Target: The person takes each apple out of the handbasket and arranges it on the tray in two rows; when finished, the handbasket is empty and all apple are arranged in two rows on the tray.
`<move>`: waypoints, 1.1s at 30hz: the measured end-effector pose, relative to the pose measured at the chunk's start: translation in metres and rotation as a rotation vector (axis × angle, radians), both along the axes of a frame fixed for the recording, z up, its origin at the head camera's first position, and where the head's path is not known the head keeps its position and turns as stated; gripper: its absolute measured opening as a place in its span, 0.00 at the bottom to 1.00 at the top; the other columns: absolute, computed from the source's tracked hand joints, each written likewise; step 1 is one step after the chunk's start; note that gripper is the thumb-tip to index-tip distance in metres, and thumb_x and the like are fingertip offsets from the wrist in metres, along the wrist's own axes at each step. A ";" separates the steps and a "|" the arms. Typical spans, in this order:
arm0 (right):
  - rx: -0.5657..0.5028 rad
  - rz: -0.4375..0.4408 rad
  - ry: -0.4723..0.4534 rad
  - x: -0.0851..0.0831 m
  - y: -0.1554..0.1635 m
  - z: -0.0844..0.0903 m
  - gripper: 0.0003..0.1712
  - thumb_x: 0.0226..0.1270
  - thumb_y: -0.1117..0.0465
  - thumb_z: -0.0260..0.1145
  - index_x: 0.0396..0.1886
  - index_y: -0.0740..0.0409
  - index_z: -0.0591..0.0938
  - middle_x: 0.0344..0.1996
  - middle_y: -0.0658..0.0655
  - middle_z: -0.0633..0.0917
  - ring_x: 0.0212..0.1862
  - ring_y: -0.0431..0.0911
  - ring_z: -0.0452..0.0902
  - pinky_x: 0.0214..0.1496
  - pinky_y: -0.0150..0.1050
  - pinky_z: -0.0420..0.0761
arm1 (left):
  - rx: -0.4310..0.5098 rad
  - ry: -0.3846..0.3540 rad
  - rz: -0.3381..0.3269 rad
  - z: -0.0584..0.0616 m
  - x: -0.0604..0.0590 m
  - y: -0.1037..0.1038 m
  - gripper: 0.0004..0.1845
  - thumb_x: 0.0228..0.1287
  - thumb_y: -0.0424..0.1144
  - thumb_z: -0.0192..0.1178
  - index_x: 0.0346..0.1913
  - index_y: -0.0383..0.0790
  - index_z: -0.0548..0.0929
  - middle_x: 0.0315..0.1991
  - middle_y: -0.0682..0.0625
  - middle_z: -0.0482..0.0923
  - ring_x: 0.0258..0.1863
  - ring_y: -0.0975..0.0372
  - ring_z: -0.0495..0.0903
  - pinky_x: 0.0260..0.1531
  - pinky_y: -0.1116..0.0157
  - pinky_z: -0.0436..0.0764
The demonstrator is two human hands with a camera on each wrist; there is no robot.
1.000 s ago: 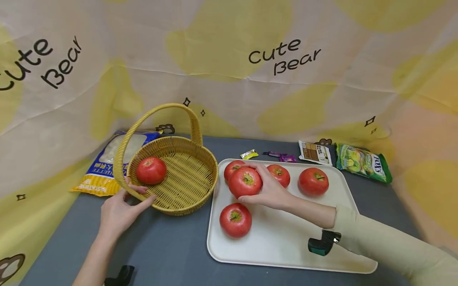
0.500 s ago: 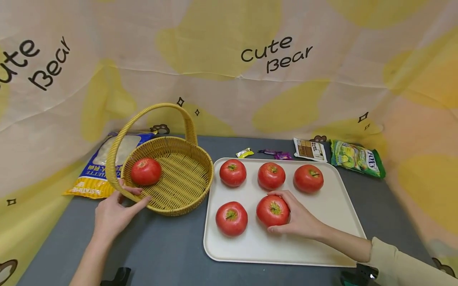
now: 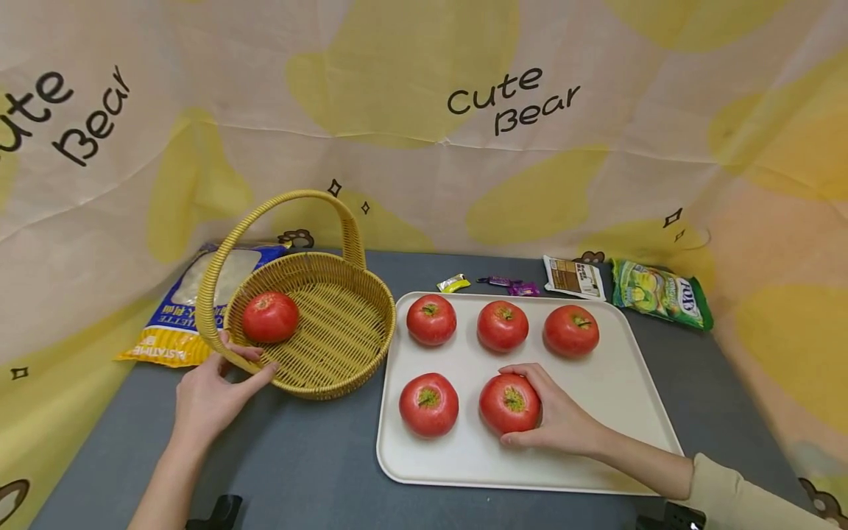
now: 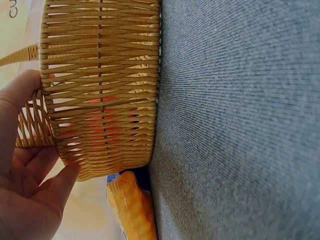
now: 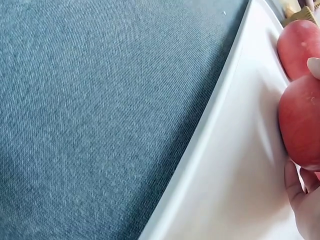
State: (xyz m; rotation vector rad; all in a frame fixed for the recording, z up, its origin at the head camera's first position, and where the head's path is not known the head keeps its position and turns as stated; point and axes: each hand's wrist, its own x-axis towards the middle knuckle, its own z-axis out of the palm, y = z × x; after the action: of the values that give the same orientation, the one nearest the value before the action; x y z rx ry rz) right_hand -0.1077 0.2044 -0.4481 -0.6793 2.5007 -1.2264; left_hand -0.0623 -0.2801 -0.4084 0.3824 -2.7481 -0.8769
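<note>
A woven yellow basket [image 3: 331,331] with a hoop handle stands on the grey table and holds one red tomato [image 3: 269,316]. My left hand [image 3: 246,365] grips the basket's near rim at the handle's foot, thumb inside, as the left wrist view shows on the basket's wall [image 4: 100,85]. A white tray [image 3: 424,471] to the right carries several tomatoes. My right hand [image 3: 538,412] curls round the front middle tomato [image 3: 506,403], which rests on the tray. The right wrist view shows that tomato [image 5: 301,125] and the tray's rim [image 5: 215,155].
A blue and yellow bag [image 3: 165,324] lies behind the basket at the left. Small sweets [image 3: 457,283], a brown packet [image 3: 573,277] and a green packet [image 3: 662,294] lie behind the tray. A printed cloth backdrop [image 3: 424,147] encloses the table.
My right hand carried a tomato from the tray's back left to its front middle and set it down there. The left hand and the basket stayed put.
</note>
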 end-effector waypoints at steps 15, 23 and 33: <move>0.054 0.037 0.035 -0.011 -0.004 0.012 0.41 0.50 0.42 0.77 0.63 0.45 0.70 0.56 0.46 0.73 0.57 0.45 0.68 0.49 0.38 0.79 | -0.003 -0.013 -0.011 0.000 0.000 -0.002 0.22 0.57 0.59 0.66 0.44 0.45 0.83 0.45 0.39 0.84 0.44 0.42 0.78 0.41 0.48 0.67; -0.050 0.165 0.098 -0.040 -0.030 0.043 0.16 0.63 0.57 0.70 0.50 0.50 0.81 0.48 0.46 0.81 0.49 0.50 0.75 0.46 0.43 0.81 | 0.008 -0.007 -0.013 0.001 0.000 -0.001 0.22 0.57 0.58 0.66 0.43 0.44 0.83 0.47 0.38 0.83 0.46 0.42 0.77 0.42 0.47 0.68; -0.131 0.257 -0.028 -0.070 -0.103 0.070 0.09 0.68 0.62 0.65 0.46 0.55 0.84 0.41 0.50 0.84 0.43 0.44 0.79 0.46 0.40 0.81 | 0.025 -0.015 -0.013 0.000 0.000 0.002 0.22 0.58 0.59 0.66 0.44 0.44 0.83 0.46 0.39 0.83 0.46 0.43 0.78 0.44 0.46 0.69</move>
State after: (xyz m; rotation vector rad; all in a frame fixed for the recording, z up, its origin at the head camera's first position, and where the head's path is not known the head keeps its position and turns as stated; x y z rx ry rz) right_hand -0.1780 0.1014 -0.3783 -0.9741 2.2393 -1.2992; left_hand -0.0619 -0.2784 -0.4086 0.3774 -2.7587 -0.9155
